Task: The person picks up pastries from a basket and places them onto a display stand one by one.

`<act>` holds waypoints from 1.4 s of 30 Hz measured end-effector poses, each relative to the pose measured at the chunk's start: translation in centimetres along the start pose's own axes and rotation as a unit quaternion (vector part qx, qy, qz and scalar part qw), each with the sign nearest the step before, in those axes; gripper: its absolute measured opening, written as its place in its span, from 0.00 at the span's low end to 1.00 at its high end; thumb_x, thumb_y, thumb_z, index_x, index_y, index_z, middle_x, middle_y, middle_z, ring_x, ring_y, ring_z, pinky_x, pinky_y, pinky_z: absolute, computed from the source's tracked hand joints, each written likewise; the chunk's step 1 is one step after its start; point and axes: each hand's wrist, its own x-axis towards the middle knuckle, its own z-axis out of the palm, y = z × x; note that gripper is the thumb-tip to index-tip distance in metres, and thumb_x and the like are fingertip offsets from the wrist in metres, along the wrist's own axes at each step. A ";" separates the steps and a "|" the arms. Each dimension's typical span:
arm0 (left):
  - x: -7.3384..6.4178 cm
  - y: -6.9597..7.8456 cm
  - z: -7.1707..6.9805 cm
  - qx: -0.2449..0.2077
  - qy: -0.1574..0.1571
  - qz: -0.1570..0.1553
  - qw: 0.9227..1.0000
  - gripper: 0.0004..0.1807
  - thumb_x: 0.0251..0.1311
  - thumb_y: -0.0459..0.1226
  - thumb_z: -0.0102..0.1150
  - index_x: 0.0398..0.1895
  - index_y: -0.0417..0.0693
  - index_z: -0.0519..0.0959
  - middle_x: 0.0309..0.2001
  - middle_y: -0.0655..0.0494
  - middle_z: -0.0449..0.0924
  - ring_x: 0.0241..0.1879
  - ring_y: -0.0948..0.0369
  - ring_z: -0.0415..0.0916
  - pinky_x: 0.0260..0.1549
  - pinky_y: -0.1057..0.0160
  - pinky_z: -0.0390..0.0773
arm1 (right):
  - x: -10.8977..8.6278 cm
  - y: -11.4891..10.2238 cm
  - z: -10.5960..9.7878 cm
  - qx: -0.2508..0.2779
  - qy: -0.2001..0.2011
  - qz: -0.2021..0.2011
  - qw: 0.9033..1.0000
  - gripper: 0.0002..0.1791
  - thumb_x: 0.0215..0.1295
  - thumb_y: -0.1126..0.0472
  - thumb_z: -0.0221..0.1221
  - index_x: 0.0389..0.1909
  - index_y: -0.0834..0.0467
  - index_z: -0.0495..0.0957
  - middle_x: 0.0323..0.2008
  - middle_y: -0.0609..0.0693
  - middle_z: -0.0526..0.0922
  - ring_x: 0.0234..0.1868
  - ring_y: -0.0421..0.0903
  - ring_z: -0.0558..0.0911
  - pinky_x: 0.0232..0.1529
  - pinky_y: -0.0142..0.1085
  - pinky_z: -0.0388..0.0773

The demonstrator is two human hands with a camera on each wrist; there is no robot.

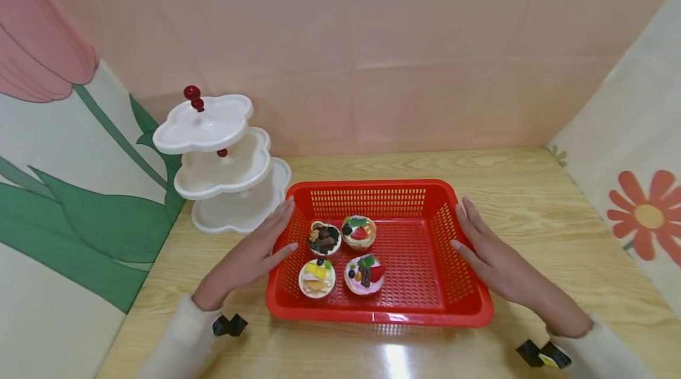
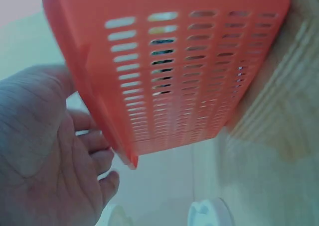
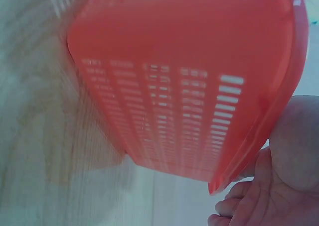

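A red plastic basket with slotted walls stands on the wooden table. Inside, toward its left, are several small decorated cupcakes: a chocolate-topped one, one with a strawberry, one with yellow cubes and a pink-creamed one. My left hand lies along the basket's left rim, fingers fairly straight, thumb reaching over the edge. At the right rim, my right hand has its fingers extended and its thumb over the edge. Both wrist views show fingers beside the rim, loosely bent and partly hidden by it.
Behind the basket at the left stands a white three-tier stand with a red knob. A pink cloth wall rises at the back. Printed flower cloths hang on both sides. Light wooden table surrounds the basket.
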 end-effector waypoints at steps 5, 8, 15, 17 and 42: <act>1.4 0.0 -1.1 -0.006 -0.048 0.033 0.998 0.54 0.62 0.51 0.69 0.83 0.51 0.45 0.82 0.54 0.38 0.81 0.52 0.36 0.73 0.45 0.54 | -0.5 -0.5 0.5 0.006 -0.009 0.001 1.000 0.44 0.79 0.48 0.51 0.81 0.60 0.38 0.81 0.52 0.27 0.77 0.69 0.48 0.59 0.68 0.67; 2.6 0.0 -1.5 -0.013 -0.069 0.051 0.996 0.56 0.57 0.46 0.75 0.82 0.48 0.49 0.82 0.50 0.40 0.80 0.50 0.39 0.72 0.44 0.57 | -0.6 -0.6 0.7 0.006 -0.011 0.003 1.000 0.45 0.78 0.48 0.52 0.80 0.61 0.37 0.81 0.52 0.27 0.76 0.70 0.50 0.57 0.67 0.69; 4.6 0.3 -2.1 -0.018 -0.110 0.063 0.992 0.54 0.54 0.40 0.77 0.80 0.45 0.55 0.78 0.46 0.55 0.77 0.47 0.53 0.71 0.44 0.60 | -0.9 -1.0 0.8 -0.007 -0.008 0.001 1.000 0.46 0.78 0.48 0.53 0.80 0.64 0.38 0.81 0.53 0.28 0.75 0.72 0.54 0.58 0.64 0.71; 5.0 0.5 -2.1 -0.009 -0.121 0.064 0.991 0.53 0.54 0.41 0.78 0.79 0.44 0.56 0.77 0.46 0.58 0.76 0.47 0.56 0.71 0.45 0.61 | -1.0 -1.1 0.8 -0.007 -0.009 -0.001 1.000 0.46 0.78 0.47 0.53 0.80 0.64 0.38 0.81 0.53 0.28 0.75 0.72 0.54 0.58 0.64 0.71; 9.2 2.0 -0.9 0.074 -0.245 0.038 0.966 0.40 0.48 0.41 0.81 0.65 0.43 0.74 0.61 0.51 0.78 0.61 0.54 0.74 0.63 0.53 0.73 | -1.3 -1.2 1.0 -0.006 -0.004 0.001 1.000 0.46 0.78 0.46 0.53 0.80 0.64 0.38 0.81 0.51 0.27 0.74 0.72 0.55 0.59 0.65 0.70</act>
